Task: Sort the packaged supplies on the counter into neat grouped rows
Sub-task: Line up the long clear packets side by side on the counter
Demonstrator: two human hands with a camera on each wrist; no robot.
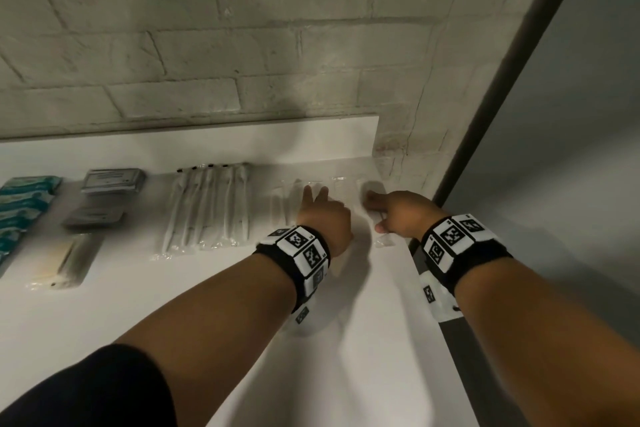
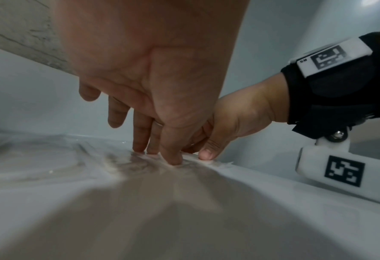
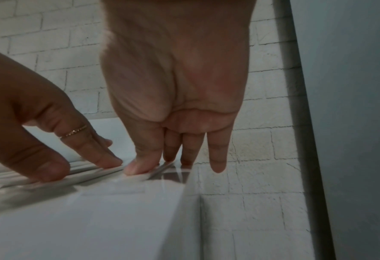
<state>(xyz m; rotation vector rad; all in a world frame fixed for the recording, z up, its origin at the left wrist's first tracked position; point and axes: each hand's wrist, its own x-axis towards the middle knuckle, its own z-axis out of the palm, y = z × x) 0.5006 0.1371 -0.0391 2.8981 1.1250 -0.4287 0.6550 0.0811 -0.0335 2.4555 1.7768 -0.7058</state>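
Several flat clear packets lie side by side at the right end of the white counter. My left hand presses its straight fingertips onto the crinkled clear wrap. Just right of it, my right hand holds the outermost clear packet down with thumb and straight fingers, right at the counter's right edge; its little finger hangs past the edge. Neither hand curls round anything. The two hands nearly touch in the wrist views.
To the left lie a row of wrapped white sticks, grey foil packets, teal packets and a yellowish packet. A brick wall backs the counter. A dark post stands beyond the right edge.
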